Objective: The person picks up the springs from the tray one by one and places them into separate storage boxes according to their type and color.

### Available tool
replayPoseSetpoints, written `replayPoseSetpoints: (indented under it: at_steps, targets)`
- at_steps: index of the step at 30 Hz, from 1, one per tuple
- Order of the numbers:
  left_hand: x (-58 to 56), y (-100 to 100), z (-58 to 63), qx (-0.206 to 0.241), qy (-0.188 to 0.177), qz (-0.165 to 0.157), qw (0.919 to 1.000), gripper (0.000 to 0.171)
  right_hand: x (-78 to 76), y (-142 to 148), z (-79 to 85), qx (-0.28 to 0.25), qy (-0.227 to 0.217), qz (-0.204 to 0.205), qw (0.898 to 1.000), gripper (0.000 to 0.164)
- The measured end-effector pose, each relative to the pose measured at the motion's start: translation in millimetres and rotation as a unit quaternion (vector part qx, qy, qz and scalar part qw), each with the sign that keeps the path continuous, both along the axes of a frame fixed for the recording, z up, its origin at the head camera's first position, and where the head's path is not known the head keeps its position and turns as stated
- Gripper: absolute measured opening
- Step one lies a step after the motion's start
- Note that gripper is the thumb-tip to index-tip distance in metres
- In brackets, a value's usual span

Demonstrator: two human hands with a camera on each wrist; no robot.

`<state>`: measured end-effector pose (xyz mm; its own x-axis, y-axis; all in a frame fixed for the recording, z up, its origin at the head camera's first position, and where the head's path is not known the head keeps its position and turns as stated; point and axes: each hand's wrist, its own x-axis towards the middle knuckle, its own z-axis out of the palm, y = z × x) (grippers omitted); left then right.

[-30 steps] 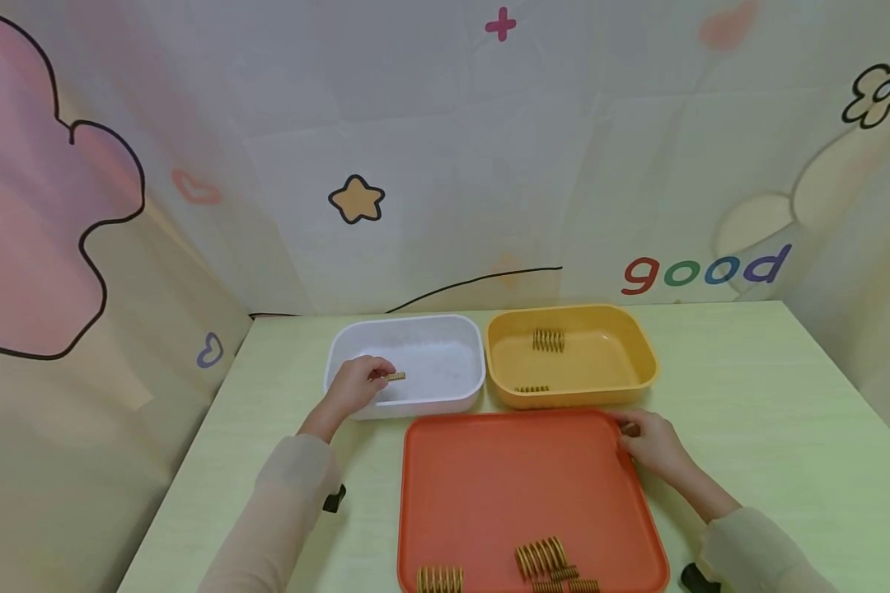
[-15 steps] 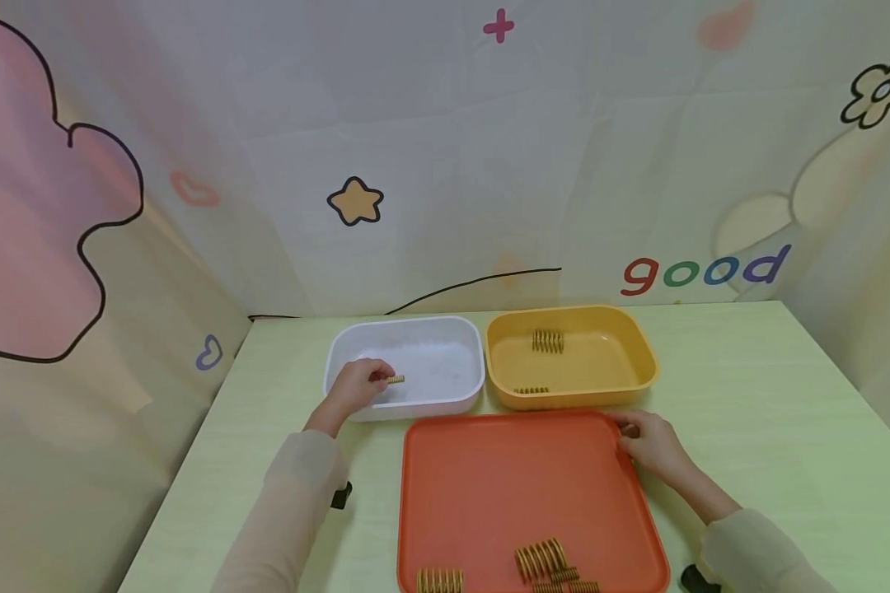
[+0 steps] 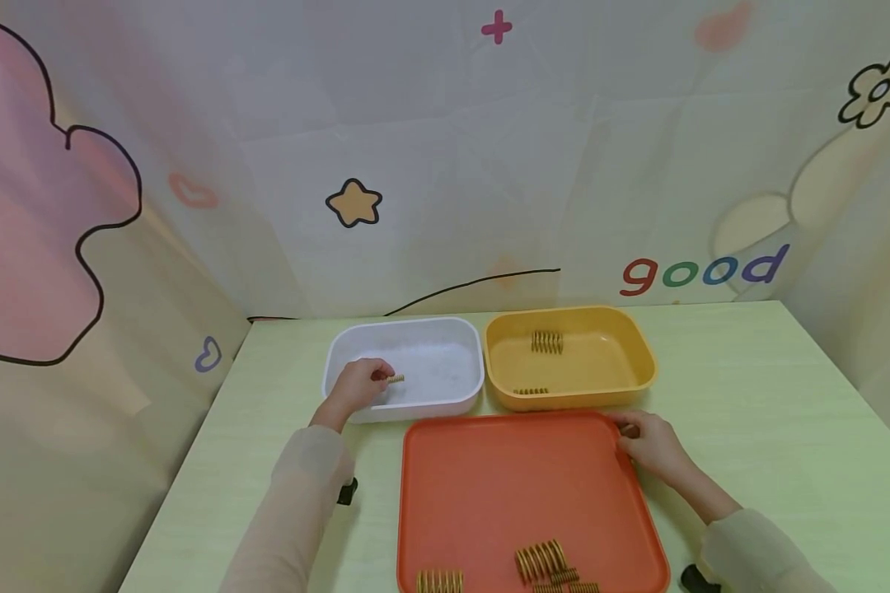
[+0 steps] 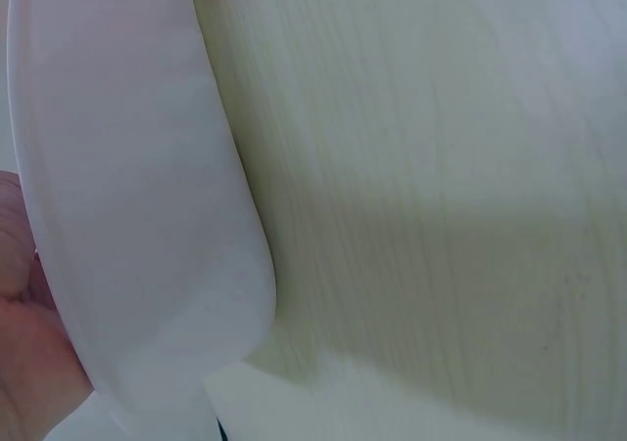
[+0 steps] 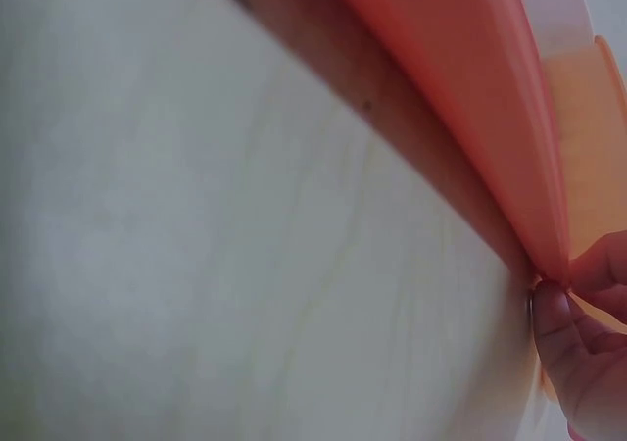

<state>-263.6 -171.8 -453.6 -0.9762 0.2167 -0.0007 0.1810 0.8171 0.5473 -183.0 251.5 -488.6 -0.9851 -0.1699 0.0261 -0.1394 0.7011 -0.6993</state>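
My left hand (image 3: pixel 358 384) reaches over the front wall of a white plastic bin (image 3: pixel 415 409) and pinches a small brass-coloured coil spring (image 3: pixel 396 378) inside it. In the left wrist view the bin's outer wall (image 4: pixel 147 186) covers most of that hand, and the spring is hidden. My right hand (image 3: pixel 654 445) grips the far right corner of a red-orange tray (image 3: pixel 519 478). The right wrist view has its thumb (image 5: pixel 554 314) and fingers pinching the tray's rim. On the tray's near part lie a large spring (image 3: pixel 540 560), another large spring (image 3: pixel 440 581) and several small ones (image 3: pixel 565 576).
Beside the white bin stands a yellow bin (image 3: pixel 601 371) with a larger spring (image 3: pixel 547 342) and a second spring (image 3: pixel 531 391) partly behind its front wall. The tray sits right in front of both bins on a pale green table (image 3: pixel 756 395). A printed cloth (image 3: pixel 445 165) hangs behind.
My left hand has sunk very slightly in the white bin with the spring, and its forearm has shifted a little right. The right hand and tray have stayed put.
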Motion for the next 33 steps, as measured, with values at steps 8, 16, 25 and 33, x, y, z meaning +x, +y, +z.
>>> replayPoseSetpoints:
  at_steps: [8,16,25,33]
  targets:
    - [-4.7,1,-4.7,-0.012,0.007,0.009,0.9999,0.013,1.2,1,0.7,0.000,-0.002,0.001,1.000,0.037]
    - [-10.3,-2,-5.5,-0.009,0.002,0.023,0.9997,0.015,-0.3,2,0.7,0.003,0.007,0.002,1.000,0.037]
    - [-15.7,-7,-3.3,-0.009,-0.029,0.033,0.9990,0.016,0.6,0,1.2,-0.009,-0.012,0.000,1.000,0.036]
    - [-85.7,-44,-88.6,-0.006,-0.012,-0.014,0.9998,0.012,0.0,2,1.6,0.001,-0.013,0.001,1.000,0.037]
